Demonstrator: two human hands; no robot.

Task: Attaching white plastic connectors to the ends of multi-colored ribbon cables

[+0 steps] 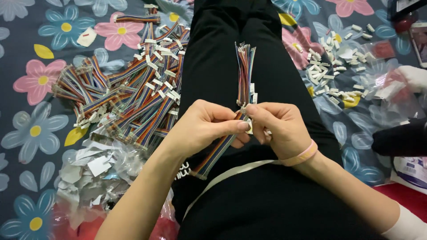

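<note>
My left hand [202,126] and my right hand [278,126] meet over my lap, both pinching a multicoloured ribbon cable [244,73]. Its upper end fans up over my black trousers, and its lower end [213,155] hangs down past my left palm. Between my fingertips a small white connector [250,129] sits at the cable; how far it is attached I cannot tell. A pink band [302,155] circles my right wrist.
A big heap of the same rainbow cables with white connectors [133,93] lies to my left on the flowered dark sheet [35,133]. Loose white connectors [333,66] are scattered to my right. Clear plastic bags [93,173] lie at lower left.
</note>
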